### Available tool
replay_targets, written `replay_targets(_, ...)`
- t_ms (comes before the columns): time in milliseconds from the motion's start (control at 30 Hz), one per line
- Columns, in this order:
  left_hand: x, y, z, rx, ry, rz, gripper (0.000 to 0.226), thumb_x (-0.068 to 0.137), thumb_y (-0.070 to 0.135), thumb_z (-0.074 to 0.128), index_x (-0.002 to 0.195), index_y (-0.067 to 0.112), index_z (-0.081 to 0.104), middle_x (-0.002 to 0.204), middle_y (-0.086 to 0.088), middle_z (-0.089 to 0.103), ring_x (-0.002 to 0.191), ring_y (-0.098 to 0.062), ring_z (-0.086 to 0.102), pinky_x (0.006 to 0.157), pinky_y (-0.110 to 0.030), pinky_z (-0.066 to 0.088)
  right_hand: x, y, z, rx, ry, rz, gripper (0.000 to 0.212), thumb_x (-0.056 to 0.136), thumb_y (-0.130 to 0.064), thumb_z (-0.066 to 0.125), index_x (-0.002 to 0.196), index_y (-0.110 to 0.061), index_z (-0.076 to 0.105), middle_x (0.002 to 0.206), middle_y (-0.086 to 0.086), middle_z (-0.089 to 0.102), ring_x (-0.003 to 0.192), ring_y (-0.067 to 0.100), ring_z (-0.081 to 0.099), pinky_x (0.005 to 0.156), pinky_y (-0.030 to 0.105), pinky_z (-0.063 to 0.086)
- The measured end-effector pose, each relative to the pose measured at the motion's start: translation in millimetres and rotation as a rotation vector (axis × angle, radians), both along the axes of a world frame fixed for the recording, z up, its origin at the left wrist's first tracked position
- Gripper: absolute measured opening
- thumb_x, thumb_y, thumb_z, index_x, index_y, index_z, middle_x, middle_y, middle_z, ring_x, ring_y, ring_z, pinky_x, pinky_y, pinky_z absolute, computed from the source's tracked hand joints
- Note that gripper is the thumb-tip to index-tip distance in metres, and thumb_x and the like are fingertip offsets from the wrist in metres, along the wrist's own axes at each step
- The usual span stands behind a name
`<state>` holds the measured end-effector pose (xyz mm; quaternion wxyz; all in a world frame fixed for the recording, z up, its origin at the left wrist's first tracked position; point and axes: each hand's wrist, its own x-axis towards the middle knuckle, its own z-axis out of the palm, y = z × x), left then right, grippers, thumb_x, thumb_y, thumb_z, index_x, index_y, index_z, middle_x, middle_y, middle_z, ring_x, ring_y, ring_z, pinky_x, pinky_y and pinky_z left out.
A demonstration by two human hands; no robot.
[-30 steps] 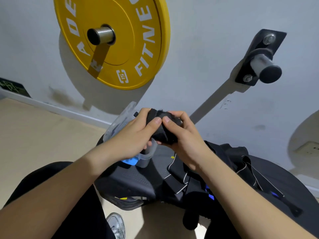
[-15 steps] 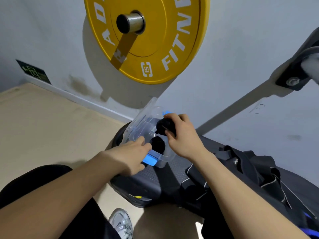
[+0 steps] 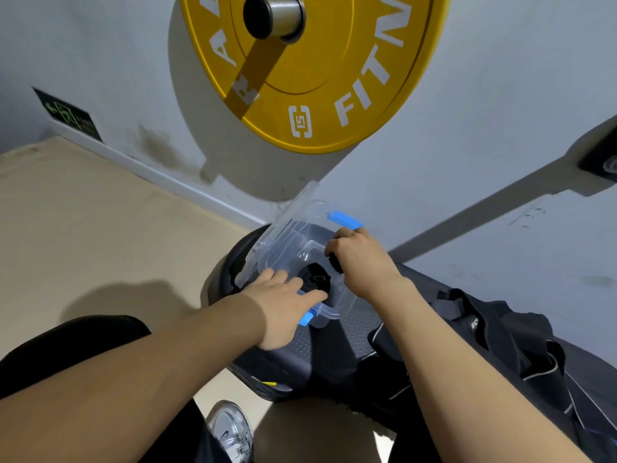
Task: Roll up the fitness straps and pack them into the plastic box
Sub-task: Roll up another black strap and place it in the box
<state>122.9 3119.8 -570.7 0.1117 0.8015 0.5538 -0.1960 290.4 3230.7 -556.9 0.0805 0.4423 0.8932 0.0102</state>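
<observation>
Head view: the right hand (image 3: pixel 359 259) pinches a rolled strap (image 3: pixel 335 262) in curled fingers at the far side of the clear plastic box (image 3: pixel 283 238), which sits on the dark padded surface (image 3: pixel 334 342). The left hand (image 3: pixel 283 295), fingers loosely spread, rests on the box's near rim beside a rolled strap already inside (image 3: pixel 314 279). To do this well, I'd keep the left hand steadying the box, lower the roll beside the first, and release only once it is seated so it cannot unwind. More straps (image 3: pixel 500 345) lie to the right.
</observation>
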Motion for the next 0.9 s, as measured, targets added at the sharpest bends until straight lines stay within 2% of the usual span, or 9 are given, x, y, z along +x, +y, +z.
replay_targets(67, 4.0, 3.2, 0.2, -0.002, 0.053, -0.010, 0.094, 0.096, 0.007, 0.062, 0.170, 0.033, 0.009, 0.167, -0.018, 0.029, 0.149, -0.041, 0.030, 0.124, -0.050, 0.024, -2.1, 2.8, -6.0, -0.067, -0.009, -0.007, 0.044, 0.090, 0.006, 0.064, 0.126, -0.019, 0.073, 0.130, 0.008, 0.062, 0.117, 0.035, 0.058, 0.096, 0.040, 0.054)
replay_targets(167, 7.6, 9.9, 4.1, 0.017, 0.089, -0.016, 0.095, 0.091, 0.000, 0.068, 0.168, 0.030, 0.020, 0.171, -0.018, 0.023, 0.153, -0.041, 0.028, 0.125, -0.049, 0.028, -1.4, 4.7, -12.1, -0.239, -0.007, -0.049, 0.023, 0.082, -0.010, 0.071, 0.105, -0.009, 0.071, 0.106, 0.011, 0.067, 0.105, 0.034, 0.066, 0.077, 0.037, 0.055)
replay_targets(300, 11.7, 17.9, 5.8, 0.027, 0.087, 0.011, 0.085, 0.092, -0.003, 0.068, 0.164, 0.027, 0.033, 0.162, -0.011, 0.040, 0.145, -0.035, 0.039, 0.121, -0.047, 0.035, 7.6, 11.9, -12.3, -0.580, 0.150, -0.233, 0.086, 0.069, -0.032, 0.070, 0.148, -0.014, 0.041, 0.127, 0.007, 0.063, 0.113, 0.029, 0.065, 0.083, 0.036, 0.056)
replay_targets(333, 12.5, 19.3, 4.8, 0.037, 0.092, 0.017, 0.084, 0.092, -0.003, 0.069, 0.163, 0.026, 0.034, 0.160, -0.010, 0.043, 0.144, -0.034, 0.041, 0.121, -0.046, 0.036, 9.5, 13.2, -12.5, -0.581, 0.139, -0.245, 0.089, 0.070, -0.032, 0.071, 0.152, -0.015, 0.039, 0.126, 0.007, 0.063, 0.113, 0.029, 0.065, 0.082, 0.035, 0.056)
replay_targets(467, 12.3, 23.1, -1.0, 0.088, 0.088, 0.067, 0.065, 0.087, -0.007, 0.068, 0.142, 0.017, 0.043, 0.139, -0.007, 0.060, 0.136, -0.031, 0.047, 0.122, -0.044, 0.033, 4.7, 10.9, -19.0, -0.467, 0.002, -0.201, 0.038, 0.082, -0.031, 0.073, 0.110, -0.008, 0.063, 0.100, 0.013, 0.068, 0.090, 0.030, 0.068, 0.061, 0.035, 0.054)
replay_targets(533, 10.8, 25.7, -3.3, 0.099, 0.100, 0.078, 0.050, 0.093, -0.005, 0.063, 0.137, 0.017, 0.049, 0.135, -0.007, 0.062, 0.136, -0.030, 0.048, 0.128, -0.044, 0.026, 1.6, 9.0, -18.9, -0.472, 0.013, -0.199, 0.036, 0.080, -0.029, 0.071, 0.107, -0.004, 0.067, 0.091, 0.013, 0.068, 0.081, 0.029, 0.068, 0.053, 0.032, 0.050)
replay_targets(667, 5.5, 27.3, -9.1, 0.121, 0.055, 0.092, 0.024, 0.107, 0.008, 0.058, 0.129, 0.016, 0.055, 0.128, -0.007, 0.064, 0.128, -0.028, 0.052, 0.105, -0.040, 0.045, 0.9, 13.5, -13.8, -0.561, 0.085, -0.225, 0.057, 0.076, -0.025, 0.074, 0.128, -0.002, 0.068, 0.113, 0.015, 0.076, 0.104, 0.031, 0.073, 0.086, 0.045, 0.066)
replay_targets(767, 3.6, 28.2, -11.0, 0.115, 0.013, 0.095, 0.018, 0.111, 0.014, 0.052, 0.129, 0.016, 0.057, 0.128, -0.007, 0.063, 0.127, -0.028, 0.051, 0.101, -0.039, 0.041, -11.0, 9.1, -17.6, -0.608, 0.166, -0.205, 0.056, 0.079, -0.016, 0.069, 0.134, -0.009, 0.061, 0.105, 0.009, 0.076, 0.098, 0.026, 0.073, 0.079, 0.042, 0.066)
replay_targets(900, 4.9, 29.0, -3.8, 0.038, -0.036, 0.153, 0.023, 0.114, 0.021, 0.049, 0.134, 0.016, 0.059, 0.131, -0.007, 0.063, 0.131, -0.028, 0.049, 0.101, -0.037, 0.036, -27.2, 2.1, -33.9, -0.653, 0.117, -0.235, 0.060, 0.091, -0.026, 0.062, 0.147, -0.010, 0.045, 0.128, 0.015, 0.067, 0.108, 0.031, 0.063, 0.089, 0.042, 0.056)
